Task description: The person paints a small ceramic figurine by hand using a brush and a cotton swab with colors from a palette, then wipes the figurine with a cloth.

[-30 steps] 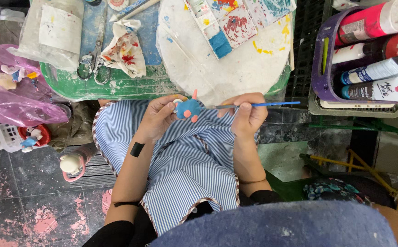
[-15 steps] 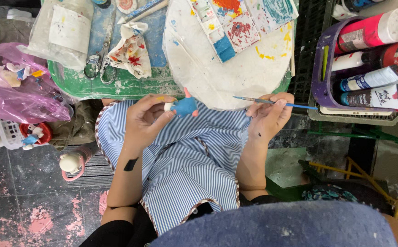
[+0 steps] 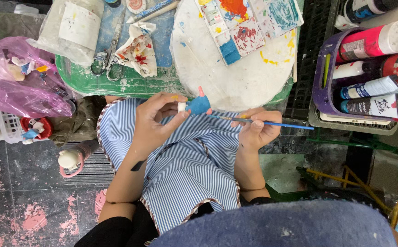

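Our left hand (image 3: pixel 155 121) pinched a small blue figurine (image 3: pixel 198 105) over our striped apron (image 3: pixel 185 164), while our right hand (image 3: pixel 258 130) closed around a thin blue paintbrush (image 3: pixel 272 123) with its tip near the figurine. Beyond sat the paint palette (image 3: pixel 249 23) on a round white board (image 3: pixel 235 73) and a purple basket of paint bottles (image 3: pixel 320 87).

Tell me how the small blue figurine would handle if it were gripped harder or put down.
The blue figurine looks light: the left hand pinches it by fingertips alone. Its thin pink parts seem fragile. The coat may be wet, as the brush points at it, so possibly slippery.
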